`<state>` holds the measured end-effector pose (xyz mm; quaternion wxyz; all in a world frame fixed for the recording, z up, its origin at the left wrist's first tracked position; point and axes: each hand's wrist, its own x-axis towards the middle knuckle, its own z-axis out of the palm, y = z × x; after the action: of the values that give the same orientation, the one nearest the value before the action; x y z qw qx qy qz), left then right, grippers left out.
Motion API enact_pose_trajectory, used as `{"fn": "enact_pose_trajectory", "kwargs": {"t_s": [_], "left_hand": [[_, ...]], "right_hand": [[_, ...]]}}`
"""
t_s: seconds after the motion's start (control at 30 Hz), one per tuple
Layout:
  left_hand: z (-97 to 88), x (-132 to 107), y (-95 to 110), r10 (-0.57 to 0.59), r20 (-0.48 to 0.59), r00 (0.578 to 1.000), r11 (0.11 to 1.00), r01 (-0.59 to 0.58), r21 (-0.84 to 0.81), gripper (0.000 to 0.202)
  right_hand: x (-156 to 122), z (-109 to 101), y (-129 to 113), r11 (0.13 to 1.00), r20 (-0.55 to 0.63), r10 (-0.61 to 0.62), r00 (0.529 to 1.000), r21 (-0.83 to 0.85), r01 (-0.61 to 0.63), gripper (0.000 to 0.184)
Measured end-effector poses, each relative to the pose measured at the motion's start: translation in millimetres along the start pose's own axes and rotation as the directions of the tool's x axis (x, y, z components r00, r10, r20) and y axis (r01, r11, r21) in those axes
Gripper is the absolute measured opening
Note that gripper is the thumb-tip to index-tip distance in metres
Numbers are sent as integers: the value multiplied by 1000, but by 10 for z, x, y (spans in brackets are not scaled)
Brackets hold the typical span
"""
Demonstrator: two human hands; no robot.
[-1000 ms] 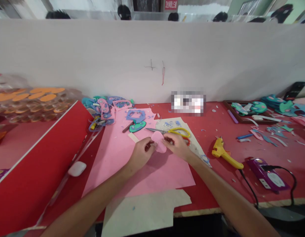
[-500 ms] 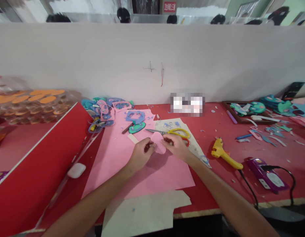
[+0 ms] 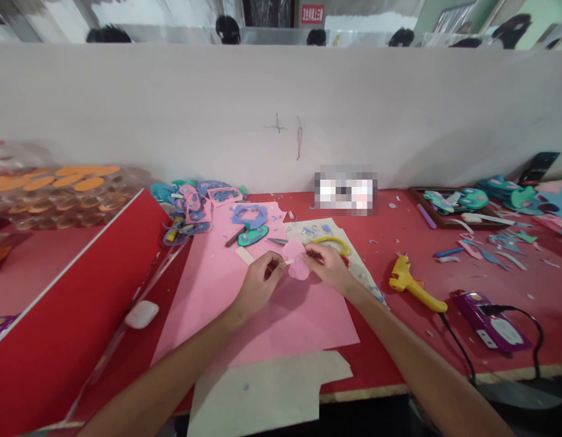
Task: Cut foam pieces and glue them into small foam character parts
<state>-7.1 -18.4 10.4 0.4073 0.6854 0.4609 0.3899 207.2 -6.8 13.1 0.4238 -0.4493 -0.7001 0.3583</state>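
Both my hands meet over a large pink foam sheet [image 3: 226, 303] on the red table. My right hand [image 3: 329, 267] pinches a small pink foam cut-out [image 3: 295, 258], held a little above the sheet. My left hand [image 3: 259, 281] is closed in a pinch on a small pale strip [image 3: 287, 263] that touches the cut-out's left edge. Yellow-handled scissors [image 3: 329, 243] lie just behind my right hand, partly hidden by the cut-out.
A yellow glue gun [image 3: 415, 281] and a purple corded device [image 3: 493, 321] lie at right. Blue, green and pink foam shapes [image 3: 194, 203] pile at back left, more in a tray [image 3: 454, 203] at back right. A red board [image 3: 76, 303] slopes at left. A white partition [image 3: 281, 115] stands behind.
The pink cut-out has been lifted slightly and turned more upright. A small pale strip now shows between my left fingers at its edge.
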Motion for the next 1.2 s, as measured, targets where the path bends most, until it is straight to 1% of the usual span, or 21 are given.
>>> {"fn": "enact_pose_trajectory", "kwargs": {"t_s": [0.1, 0.2, 0.27, 0.33, 0.47, 0.5, 0.57, 0.63, 0.7, 0.77, 0.83, 0.9, 0.93, 1.0, 1.07, 1.1, 1.13, 1.17, 1.2], "left_hand": [[3, 6, -24, 3, -2, 1000, 1000, -3, -18, 17], [3, 6, -27, 5, 2, 1000, 999, -5, -35, 18], [0, 2, -16, -2, -33, 999, 999, 0, -52, 17], [-4, -6, -2, -23, -76, 997, 995, 16, -96, 19], [-16, -17, 26, -87, -129, 988, 969, 53, -243, 29], [-20, -16, 34, -99, -145, 985, 959, 56, -277, 31], [-29, -9, 54, -111, -162, 981, 938, 50, -342, 37], [-36, 4, 74, -107, -155, 982, 912, 35, -409, 44], [-39, 18, 90, -110, -144, 983, 884, 31, -466, 51], [-36, 28, 101, -133, -115, 984, 859, 57, -509, 53], [-30, 30, 111, -164, -60, 985, 832, 106, -544, 49], [-23, 23, 119, -181, -5, 983, 815, 147, -560, 42], [-20, 20, 121, -184, 2, 983, 815, 153, -559, 39], [-21, 23, 112, -185, -36, 982, 826, 135, -547, 36], [-44, 45, 81, -187, -109, 976, 844, 103, -526, 35], [-69, 66, 58, -188, -142, 972, 857, 92, -507, 35], [-106, 92, 33, -187, -153, 970, 872, 93, -480, 34], [-156, 123, 8, -182, -156, 971, 892, 96, -442, 34], [-220, 157, -15, -179, -124, 976, 905, 114, -409, 34]], "right_hand": [[10, 1, 21, 1000, 1, 7, 1000, 11, -7, 21], [10, 2, 22, 1000, 7, 1, 1000, 21, -1, 22], [-1, 3, 3, 1000, -14, -5, 1000, -4, 5, 24], [-22, 8, -22, 999, -59, -10, 998, -49, 7, 24], [-73, 28, -49, 997, -110, -39, 993, -72, 31, 20], [-83, 34, -49, 996, -115, -57, 992, -73, 48, 23], [-97, 42, -48, 992, -128, -99, 987, -96, 88, 36], [-104, 48, -51, 983, -131, -142, 981, -137, 124, 49], [-112, 58, -57, 970, -108, -177, 978, -186, 155, 62], [-125, 81, -55, 949, -76, -218, 973, -251, 193, 73], [-143, 118, -37, 913, -32, -265, 964, -331, 240, 80], [-161, 159, -7, 866, 31, -307, 951, -406, 292, 82], [-168, 177, 9, 843, 65, -324, 944, -433, 319, 83], [-177, 200, 35, 807, 130, -350, 928, -462, 369, 83], [-181, 203, 46, 782, 160, -387, 908, -464, 416, 81], [-183, 198, 44, 775, 156, -408, 900, -461, 431, 80], [-183, 190, 39, 771, 132, -431, 893, -460, 440, 79], [-184, 180, 31, 772, 88, -452, 888, -459, 439, 79], [-183, 169, 22, 779, 32, -467, 884, -459, 428, 78]]}}
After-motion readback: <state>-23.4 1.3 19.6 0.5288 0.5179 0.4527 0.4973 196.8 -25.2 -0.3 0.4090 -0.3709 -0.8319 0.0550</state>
